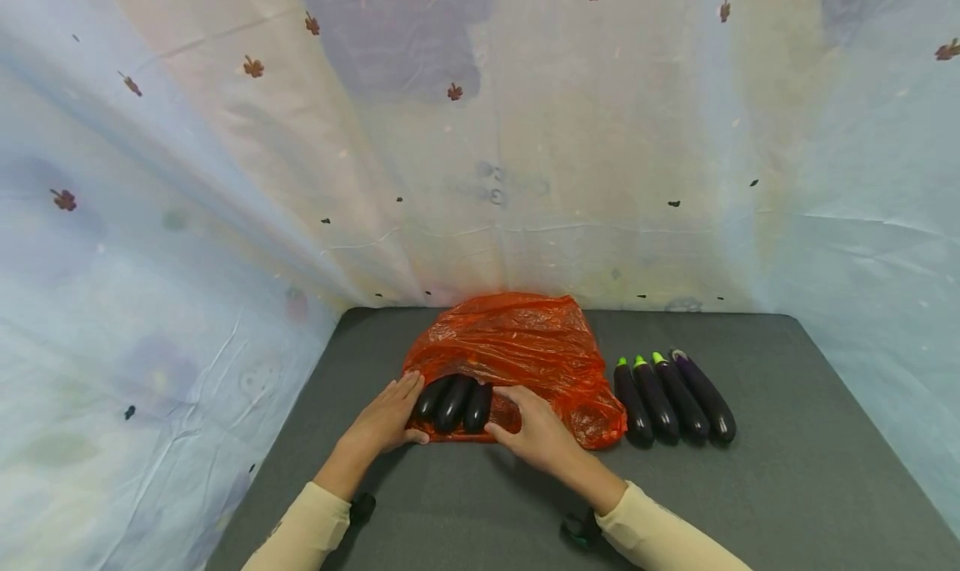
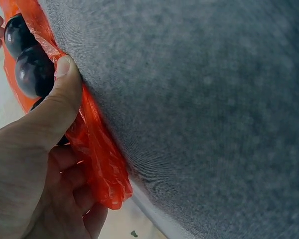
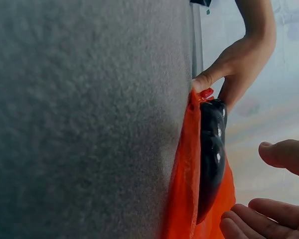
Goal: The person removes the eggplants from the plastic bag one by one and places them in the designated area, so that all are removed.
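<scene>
A crumpled red plastic bag (image 1: pixel 513 333) lies on the table, its mouth facing me. Three dark, glossy eggplants (image 1: pixel 453 406) sit side by side in the mouth, blunt ends toward me; their far ends are hidden inside. At the mouth's left side my left hand (image 1: pixel 384 417) holds the bag, thumb (image 2: pixel 65 74) on the lower edge and fingers against the outer side. My right hand (image 1: pixel 538 431) is beside the rightmost of these eggplants, thumb and fingers spread, gripping nothing. To the bag's right, several more eggplants (image 1: pixel 663 400) lie in a row.
A dark grey table (image 1: pixel 465 504) carries everything. Pale patterned sheeting (image 1: pixel 540 162) hangs behind it and along the left. Dark straps (image 1: pixel 577 529) are around both wrists, below cream sleeves.
</scene>
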Available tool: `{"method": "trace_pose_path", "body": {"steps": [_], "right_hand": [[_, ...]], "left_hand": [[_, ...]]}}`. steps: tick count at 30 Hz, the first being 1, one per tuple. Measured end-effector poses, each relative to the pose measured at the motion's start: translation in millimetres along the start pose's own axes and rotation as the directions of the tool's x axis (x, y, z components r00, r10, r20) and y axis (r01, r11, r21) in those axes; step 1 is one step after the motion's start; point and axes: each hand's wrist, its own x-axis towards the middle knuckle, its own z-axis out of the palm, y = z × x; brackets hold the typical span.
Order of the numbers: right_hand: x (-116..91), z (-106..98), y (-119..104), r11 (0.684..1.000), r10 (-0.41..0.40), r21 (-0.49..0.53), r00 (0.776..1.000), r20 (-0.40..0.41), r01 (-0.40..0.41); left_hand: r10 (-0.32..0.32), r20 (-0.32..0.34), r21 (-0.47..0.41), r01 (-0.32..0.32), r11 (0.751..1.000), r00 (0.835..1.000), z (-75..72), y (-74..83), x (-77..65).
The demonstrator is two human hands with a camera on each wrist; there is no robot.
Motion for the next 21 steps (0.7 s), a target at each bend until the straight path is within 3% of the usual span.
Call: {"method": "trace_pose_path", "body": {"steps": [21], "right_hand": [[22.7,21.2,-5.7,0.992,-0.007,-0.127,1.0,-0.016,0.004]], "left_hand": [[0.005,-0.012,0.017,-0.005,1.0,1.0,0.3,0.7,0.2]]}}
